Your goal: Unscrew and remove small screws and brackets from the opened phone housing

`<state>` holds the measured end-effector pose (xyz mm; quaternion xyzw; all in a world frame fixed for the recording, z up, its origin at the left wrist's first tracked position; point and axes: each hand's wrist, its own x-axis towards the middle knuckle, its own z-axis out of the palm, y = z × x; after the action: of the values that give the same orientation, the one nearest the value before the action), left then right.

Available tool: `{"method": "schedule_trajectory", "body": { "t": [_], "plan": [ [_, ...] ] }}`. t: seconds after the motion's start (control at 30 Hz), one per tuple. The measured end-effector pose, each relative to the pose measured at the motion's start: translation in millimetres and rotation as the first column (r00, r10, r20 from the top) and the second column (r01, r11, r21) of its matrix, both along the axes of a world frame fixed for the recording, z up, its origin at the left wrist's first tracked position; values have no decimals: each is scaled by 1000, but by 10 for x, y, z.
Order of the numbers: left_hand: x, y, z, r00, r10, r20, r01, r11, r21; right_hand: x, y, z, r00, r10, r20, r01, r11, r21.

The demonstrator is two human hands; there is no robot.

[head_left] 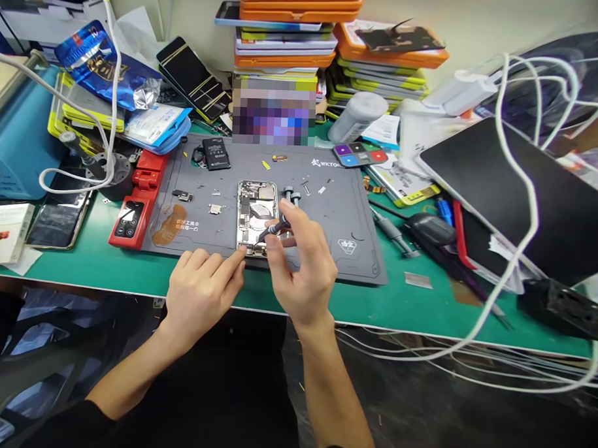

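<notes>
An opened smartphone (256, 216) lies on the grey repair mat (322, 244), its inner boards and metal parts exposed. My right hand (305, 263) is closed around a slim dark screwdriver (274, 229), whose tip points down into the lower part of the phone. My left hand (203, 283) has its fingers curled in, with the index fingertip pressed on the phone's lower left corner. What the tip touches is too small to tell. Left of the phone lie a small metal piece (215, 209) and a camera-like module (183, 195); a black battery (216, 154) sits higher up.
A red device (132, 211) borders the mat on the left. Grey screwdrivers (293, 194) stand just beyond my right hand. Orange and yellow boxes (285, 57) are stacked at the back. To the right are a white cable (530, 193), a black panel (520, 192) and a grey-handled tool (394, 230).
</notes>
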<state>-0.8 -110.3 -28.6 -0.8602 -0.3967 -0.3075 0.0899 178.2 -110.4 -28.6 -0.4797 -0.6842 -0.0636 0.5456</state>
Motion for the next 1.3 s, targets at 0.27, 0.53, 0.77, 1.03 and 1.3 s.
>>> {"method": "schedule_trajectory", "body": {
  "t": [0.27, 0.53, 0.77, 1.03, 1.3],
  "plan": [
    [-1, -8, 10, 1000, 0, 0, 0, 1000, -3, -52, -71, -32, 954, 80, -290, -81, 997, 7],
    [-3, -20, 4, 999, 33, -3, -33, 999, -28, -67, -92, -28, 924, 298, -240, -346, 919, -191],
    [-23, 3, 1, 1000, 21, 4, -21, 999, -38, -78, -61, 0, 941, 279, -193, -317, 926, -206],
    [-25, 11, 3, 1000, 1, 20, 0, 999, -39, -70, -71, -18, 898, 227, -377, -278, 957, -87],
    [-10, -5, 35, 1000, 7, 22, -6, 999, -45, -79, -59, 9, 899, 151, -410, -202, 976, -84]
  ]
}}
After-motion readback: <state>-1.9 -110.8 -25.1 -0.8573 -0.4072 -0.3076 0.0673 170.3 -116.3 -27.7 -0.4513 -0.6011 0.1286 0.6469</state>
